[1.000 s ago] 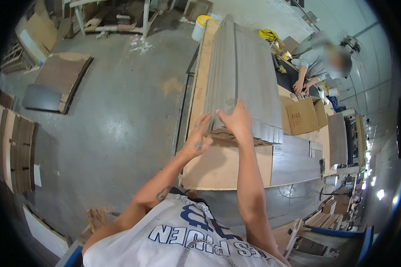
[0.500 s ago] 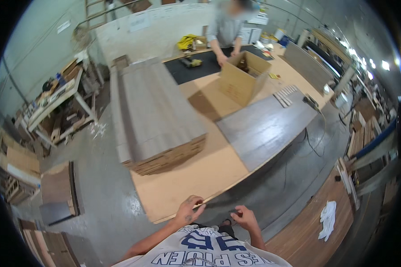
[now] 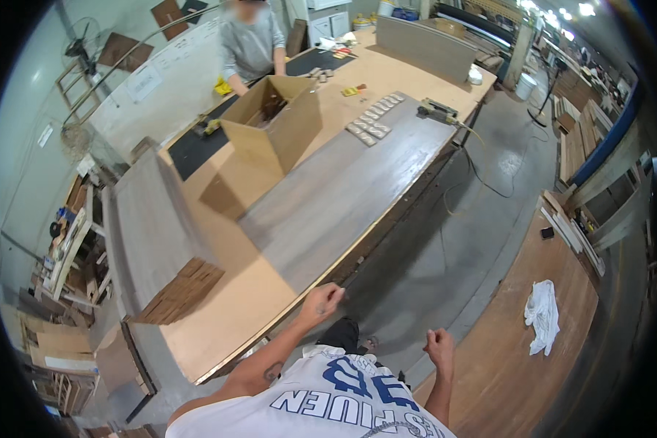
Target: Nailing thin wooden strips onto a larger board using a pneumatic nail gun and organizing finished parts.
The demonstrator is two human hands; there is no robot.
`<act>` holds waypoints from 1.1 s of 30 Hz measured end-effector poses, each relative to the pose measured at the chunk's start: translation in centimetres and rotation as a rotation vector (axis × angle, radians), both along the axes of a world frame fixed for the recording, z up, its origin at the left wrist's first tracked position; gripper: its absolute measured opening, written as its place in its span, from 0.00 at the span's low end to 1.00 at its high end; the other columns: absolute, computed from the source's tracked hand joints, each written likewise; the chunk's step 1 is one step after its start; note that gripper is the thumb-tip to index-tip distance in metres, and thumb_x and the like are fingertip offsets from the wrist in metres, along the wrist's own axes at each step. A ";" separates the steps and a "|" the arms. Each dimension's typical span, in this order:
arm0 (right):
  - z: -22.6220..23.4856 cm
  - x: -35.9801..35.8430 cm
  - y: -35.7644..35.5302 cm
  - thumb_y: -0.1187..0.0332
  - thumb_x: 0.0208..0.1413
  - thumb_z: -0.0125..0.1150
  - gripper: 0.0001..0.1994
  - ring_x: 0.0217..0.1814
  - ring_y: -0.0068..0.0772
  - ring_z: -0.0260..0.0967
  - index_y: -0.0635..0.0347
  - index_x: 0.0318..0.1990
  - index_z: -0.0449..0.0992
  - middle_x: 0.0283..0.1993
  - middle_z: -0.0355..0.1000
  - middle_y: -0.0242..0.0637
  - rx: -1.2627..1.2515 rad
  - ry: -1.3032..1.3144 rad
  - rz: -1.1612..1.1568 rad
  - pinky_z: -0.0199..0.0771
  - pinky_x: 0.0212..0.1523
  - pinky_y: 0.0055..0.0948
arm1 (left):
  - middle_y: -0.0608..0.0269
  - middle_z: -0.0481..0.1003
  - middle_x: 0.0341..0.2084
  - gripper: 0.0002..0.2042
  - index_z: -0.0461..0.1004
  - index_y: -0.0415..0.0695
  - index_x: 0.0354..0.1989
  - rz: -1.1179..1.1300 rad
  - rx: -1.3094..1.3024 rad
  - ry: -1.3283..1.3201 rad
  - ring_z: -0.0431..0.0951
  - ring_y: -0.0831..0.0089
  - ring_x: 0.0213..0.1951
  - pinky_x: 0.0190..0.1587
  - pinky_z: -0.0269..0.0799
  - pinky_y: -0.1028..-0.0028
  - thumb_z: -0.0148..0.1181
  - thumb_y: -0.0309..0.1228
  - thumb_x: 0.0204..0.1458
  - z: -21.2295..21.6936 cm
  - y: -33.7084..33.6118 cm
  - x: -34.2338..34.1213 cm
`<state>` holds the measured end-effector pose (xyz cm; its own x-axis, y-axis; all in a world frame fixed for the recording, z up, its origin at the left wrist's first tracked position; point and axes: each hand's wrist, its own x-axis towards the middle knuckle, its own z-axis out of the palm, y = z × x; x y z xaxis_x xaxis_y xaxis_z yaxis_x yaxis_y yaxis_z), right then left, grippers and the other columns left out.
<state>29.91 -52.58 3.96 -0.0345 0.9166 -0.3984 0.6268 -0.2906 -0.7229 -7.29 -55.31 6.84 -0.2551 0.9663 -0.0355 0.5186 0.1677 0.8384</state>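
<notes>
My left hand hangs by the front edge of the long worktable, its fingers curled and nothing showing in them. Over the aisle, my right hand is closed in a loose fist, also with no object visible. Nearest to my left hand lies a flat grey wood-grain panel along the table's front edge. At the panel's far end sit several small pale pieces in rows and a power tool with a cord. An open cardboard box stands behind the panel, brown contents partly visible inside.
A stack of grey boards covers the table's left end. Across the table a person in grey reaches to the box. On my right, a brown wooden surface holds a white cloth. The tool's cord trails onto the floor.
My view has swung right and I have moved along the table, so the board stack now sits farther left. Both hands have curled more closed. The person's arms remain at the box.
</notes>
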 end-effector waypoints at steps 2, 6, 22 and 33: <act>-2.6 0.2 3.9 0.62 0.63 0.58 0.15 0.24 0.37 0.77 0.68 0.31 0.73 0.23 0.76 0.44 0.045 -0.003 0.026 0.76 0.30 0.35 | 0.53 0.75 0.20 0.12 0.78 0.38 0.36 0.074 -0.017 -0.024 0.75 0.67 0.23 0.30 0.70 0.67 0.56 0.36 0.62 -1.9 1.8 0.1; -0.5 -5.1 13.1 0.62 0.64 0.56 0.15 0.30 0.43 0.79 0.67 0.32 0.75 0.26 0.79 0.45 -0.092 0.121 0.227 0.77 0.38 0.37 | 0.61 0.78 0.22 0.10 0.79 0.37 0.40 0.338 0.125 -0.189 0.75 0.75 0.25 0.33 0.73 0.73 0.55 0.31 0.63 -6.3 7.7 -0.1; 7.7 -12.6 60.4 0.61 0.60 0.60 0.15 0.41 0.52 0.78 0.63 0.48 0.76 0.38 0.79 0.53 -0.075 0.071 0.575 0.77 0.44 0.42 | 0.62 0.79 0.24 0.13 0.80 0.37 0.35 0.741 0.102 -0.379 0.77 0.76 0.27 0.36 0.74 0.74 0.62 0.36 0.60 -4.7 41.1 -5.4; 14.5 -7.9 120.9 0.56 0.56 0.66 0.26 0.57 0.58 0.69 0.59 0.58 0.70 0.52 0.72 0.55 0.981 -0.421 0.410 0.71 0.55 0.48 | 0.66 0.71 0.21 0.19 0.67 0.37 0.59 1.493 0.596 -0.413 0.71 0.79 0.26 0.32 0.69 0.75 0.54 0.37 0.66 -3.4 46.7 -3.3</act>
